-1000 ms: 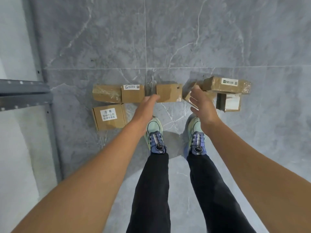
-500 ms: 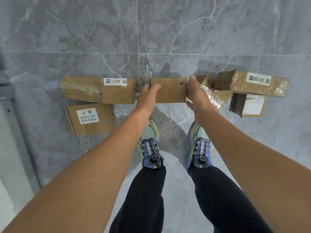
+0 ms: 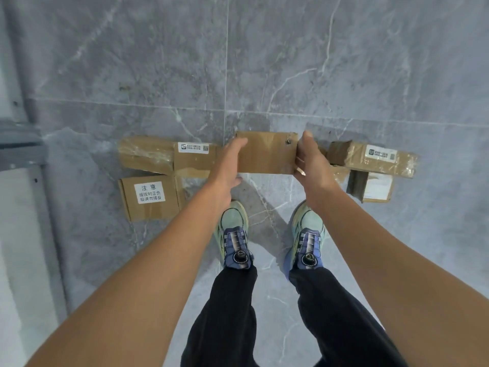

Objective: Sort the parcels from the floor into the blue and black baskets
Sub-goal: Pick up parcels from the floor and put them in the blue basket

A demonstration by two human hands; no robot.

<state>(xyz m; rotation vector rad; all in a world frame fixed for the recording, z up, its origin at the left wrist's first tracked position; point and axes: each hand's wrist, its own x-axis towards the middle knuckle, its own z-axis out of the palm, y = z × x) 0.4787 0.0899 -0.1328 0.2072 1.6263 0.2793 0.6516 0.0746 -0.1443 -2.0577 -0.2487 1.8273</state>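
Grey marble-tile floor (image 3: pixel 344 62). Left: taped parcel (image 3: pixel 158 154), warning-label box (image 3: pixel 150 197) just beside it (nearer the feet). Right: white-label box (image 3: pixel 375 188). Shoes (image 3: pixel 234 223) standing.

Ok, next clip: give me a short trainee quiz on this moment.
1. True or false: the left hand and right hand both grip the plain parcel.
2. The parcel with the large Chinese-text label lies: A) on the person's left, B) on the person's right, C) in the person's hands.
3. Short answer: does the plain parcel's top show a label?
Key: 1 true; 2 A; 3 no.
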